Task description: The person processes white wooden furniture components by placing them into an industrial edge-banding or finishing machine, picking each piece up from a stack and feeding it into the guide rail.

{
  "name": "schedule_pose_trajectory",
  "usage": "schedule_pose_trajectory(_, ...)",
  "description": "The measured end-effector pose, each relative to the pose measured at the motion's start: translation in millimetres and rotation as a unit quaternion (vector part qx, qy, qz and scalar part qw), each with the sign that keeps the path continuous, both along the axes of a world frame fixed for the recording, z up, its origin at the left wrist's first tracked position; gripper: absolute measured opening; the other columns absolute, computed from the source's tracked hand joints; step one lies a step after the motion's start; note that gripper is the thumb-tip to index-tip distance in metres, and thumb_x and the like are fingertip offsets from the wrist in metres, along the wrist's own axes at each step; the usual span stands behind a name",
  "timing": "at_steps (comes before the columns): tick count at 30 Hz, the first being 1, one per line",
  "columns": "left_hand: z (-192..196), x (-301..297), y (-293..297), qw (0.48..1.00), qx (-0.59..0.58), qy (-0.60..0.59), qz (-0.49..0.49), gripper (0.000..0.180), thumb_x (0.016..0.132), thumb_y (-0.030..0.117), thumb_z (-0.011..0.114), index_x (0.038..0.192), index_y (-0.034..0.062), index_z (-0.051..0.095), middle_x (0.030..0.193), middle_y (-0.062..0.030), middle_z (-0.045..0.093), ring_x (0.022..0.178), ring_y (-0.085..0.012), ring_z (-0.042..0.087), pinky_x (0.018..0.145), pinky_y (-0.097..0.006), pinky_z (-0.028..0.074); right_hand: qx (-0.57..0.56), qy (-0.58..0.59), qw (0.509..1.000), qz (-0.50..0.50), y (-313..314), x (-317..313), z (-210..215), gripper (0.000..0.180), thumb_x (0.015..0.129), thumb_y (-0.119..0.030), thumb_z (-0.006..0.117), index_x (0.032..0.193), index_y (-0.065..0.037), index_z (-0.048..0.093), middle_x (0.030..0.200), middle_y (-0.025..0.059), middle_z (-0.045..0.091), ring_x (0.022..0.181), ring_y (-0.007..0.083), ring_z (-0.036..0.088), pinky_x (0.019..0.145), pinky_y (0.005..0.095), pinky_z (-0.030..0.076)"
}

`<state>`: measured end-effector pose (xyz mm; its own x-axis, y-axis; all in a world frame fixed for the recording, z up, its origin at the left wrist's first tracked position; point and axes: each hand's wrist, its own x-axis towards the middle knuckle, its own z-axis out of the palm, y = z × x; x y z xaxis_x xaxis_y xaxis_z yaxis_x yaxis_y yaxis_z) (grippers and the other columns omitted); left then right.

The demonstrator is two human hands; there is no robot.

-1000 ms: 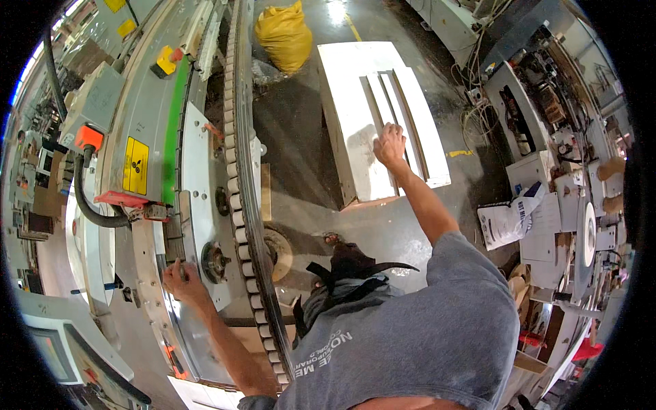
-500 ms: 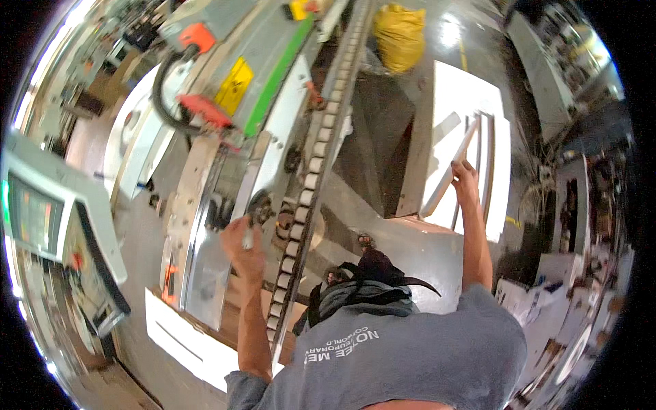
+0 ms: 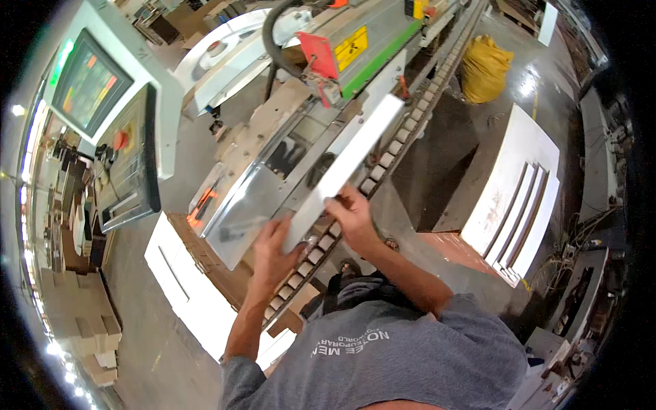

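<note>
A long, narrow white panel strip [image 3: 362,147] slants over the machine's infeed, its far end pointing away to the right. My right hand [image 3: 352,215] grips its right edge below the middle, thumb and fingers closed on it. At the near end, my left hand [image 3: 275,251] is closed around the strip's left side. Beneath the strip runs a conveyor chain of pale pads [image 3: 367,186] along the machine's edge. A shiny metal guide plate [image 3: 236,236] lies left of the strip. Something small and glossy shows by my left thumb, too blurred to name.
White panels with several strips [image 3: 523,205] are stacked at the right. Another white panel stack [image 3: 181,283] stands at the lower left. A control panel with a screen [image 3: 92,82] juts in at upper left. A yellow sack [image 3: 486,68] sits on the floor beyond.
My right hand has brought a white strip from the right stack over to the machine. My left hand has come to the strip's near end. The view has turned.
</note>
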<state>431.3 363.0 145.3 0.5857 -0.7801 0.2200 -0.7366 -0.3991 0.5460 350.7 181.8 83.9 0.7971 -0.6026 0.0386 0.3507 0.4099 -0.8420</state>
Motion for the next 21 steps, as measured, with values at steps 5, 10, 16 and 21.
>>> schedule_pose_trajectory(5, -16.4, 41.3, 101.0, 0.994, -0.042, -0.015, 0.1, 0.061, 0.06, 0.006, 0.087, 0.116, 0.0, 0.064, 0.098, -0.0174, 0.063, 0.087, -0.0338, 0.063, 0.073, -0.038, 0.052, 0.008, 0.074, 0.977, 0.199, 48.4, 56.0, 5.4, 0.048, 0.094, -0.008, 0.056, 0.137, 0.003, 0.04, 0.111, 0.009, 0.061, 0.097, 0.0151, 0.058, 0.079, 0.0288, 0.052)
schedule_pose_trajectory(10, -32.9, 91.4, 151.5, 0.991, 0.0, -0.074, 0.112, 0.063, 0.057, 0.007, 0.088, 0.116, 0.0023, 0.065, 0.096, -0.0162, 0.064, 0.083, -0.0328, 0.062, 0.071, -0.037, 0.052, -0.057, 0.132, 0.963, 0.226, 73.4, 118.7, -21.7, 0.064, 0.093, -0.008, 0.056, 0.142, 0.016, 0.022, 0.099, 0.0108, 0.062, 0.084, 0.0141, 0.059, 0.072, 0.0278, 0.052)
schedule_pose_trajectory(16, -45.7, 130.5, 158.9, 0.968, -0.06, -0.218, 0.106, 0.052, 0.057, 0.005, 0.087, 0.105, 0.0057, 0.067, 0.102, -0.0124, 0.061, 0.091, -0.0327, 0.057, 0.076, -0.04, 0.049, -0.099, 0.164, 0.952, 0.238, 79.9, 152.3, -13.8, 0.069, 0.092, -0.012, 0.058, 0.137, 0.022, 0.019, 0.084, 0.0077, 0.061, 0.071, 0.0121, 0.059, 0.063, 0.026, 0.051)
schedule_pose_trajectory(21, -55.4, 121.3, 159.8, 0.961, -0.068, -0.207, 0.171, 0.044, 0.058, 0.002, 0.086, 0.098, 0.0064, 0.068, 0.1, -0.0122, 0.059, 0.091, -0.0331, 0.056, 0.075, -0.041, 0.048, -0.127, 0.15, 0.965, 0.173, 87.3, 168.5, -28.5, 0.055, 0.091, -0.015, 0.058, 0.125, 0.021, 0.032, 0.079, 0.0071, 0.06, 0.07, 0.0108, 0.059, 0.061, 0.0243, 0.052)
